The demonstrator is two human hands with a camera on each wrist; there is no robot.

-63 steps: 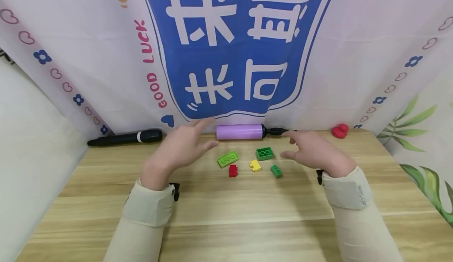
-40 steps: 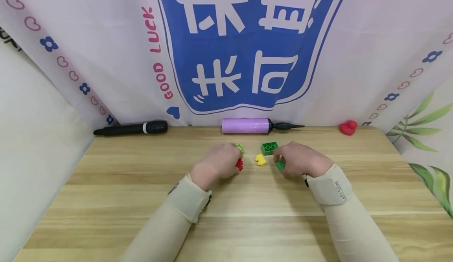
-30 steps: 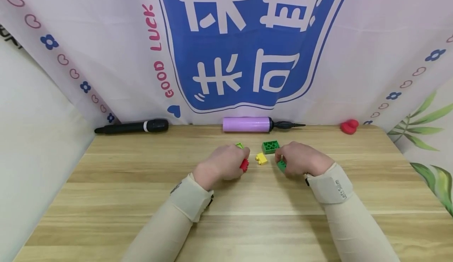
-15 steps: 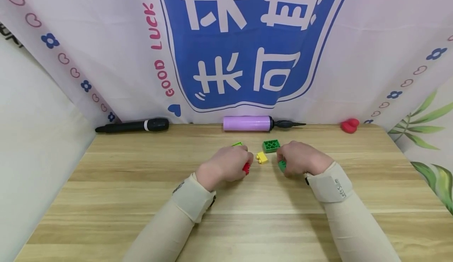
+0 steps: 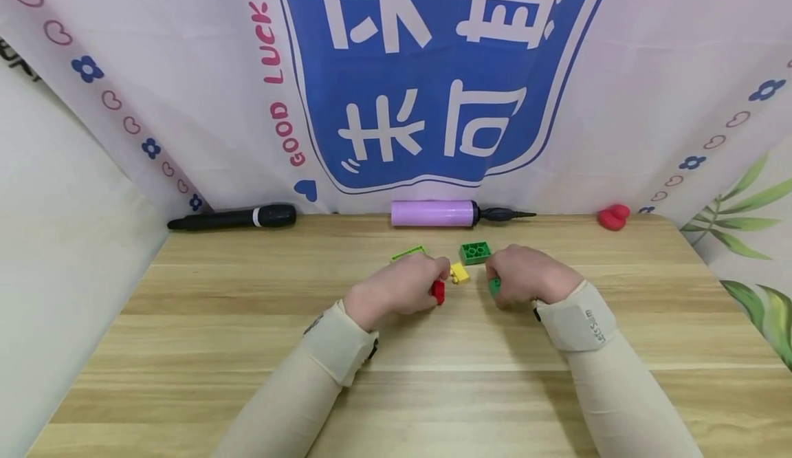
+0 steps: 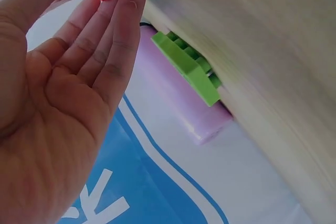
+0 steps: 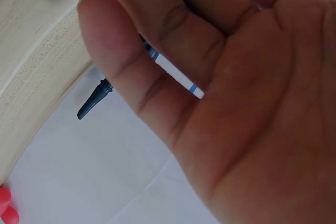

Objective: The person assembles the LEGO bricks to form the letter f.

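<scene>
My left hand pinches a small red toy brick between thumb and fingers; the left wrist view has that brick at its top edge. To its right, my right hand holds a small dark green brick by its fingertips, partly covered by them. Between the hands lies a yellow brick. A larger green brick rests behind it, hollow side up, close to the right fingers. Beyond the left knuckles shows a lime green flat brick, partly hidden. In the right wrist view the held brick is out of sight.
A purple hand pump with black nozzle lies along the table's back edge. Left of it is a black stick-like object with a white ring; far right, a small red rounded object. A printed cloth hangs behind the wooden table.
Both hands have come down from above the bricks and taken hold of the red and small green ones. The left hand has since carried the red brick rightward and turned it.
</scene>
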